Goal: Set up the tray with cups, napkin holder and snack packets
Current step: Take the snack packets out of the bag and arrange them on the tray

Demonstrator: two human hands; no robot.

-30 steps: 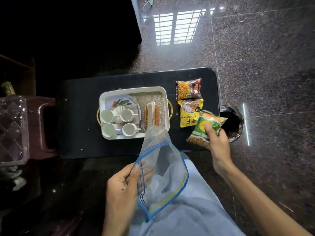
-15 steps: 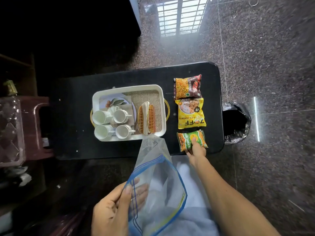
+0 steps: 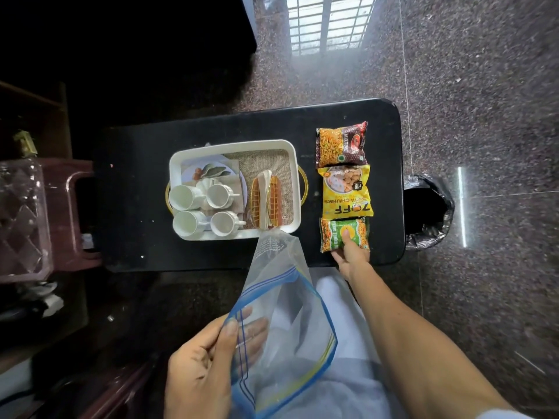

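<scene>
A white tray (image 3: 293, 164) sits on a black table (image 3: 139, 182). In it stand several white cups (image 3: 222, 223) on the left and a napkin holder (image 3: 266, 199) with napkins on the right. Three snack packets lie in a column right of the tray: a maroon one (image 3: 341, 143), a yellow one (image 3: 346, 190) and a green one (image 3: 335, 232). My right hand (image 3: 351, 255) holds the green packet's near edge, thumb on top. My left hand (image 3: 205, 367) pinches the rim of an open clear zip bag (image 3: 281, 322) above my lap.
A bin lined with a black bag (image 3: 429, 216) stands on the floor just right of the table. A clear plastic container (image 3: 21, 219) and a maroon stool (image 3: 78, 189) are at the left. Polished granite floor lies beyond.
My right hand brought the green packet down from the air and laid it on the table below the yellow packet. The left hand kept hold of the bag.
</scene>
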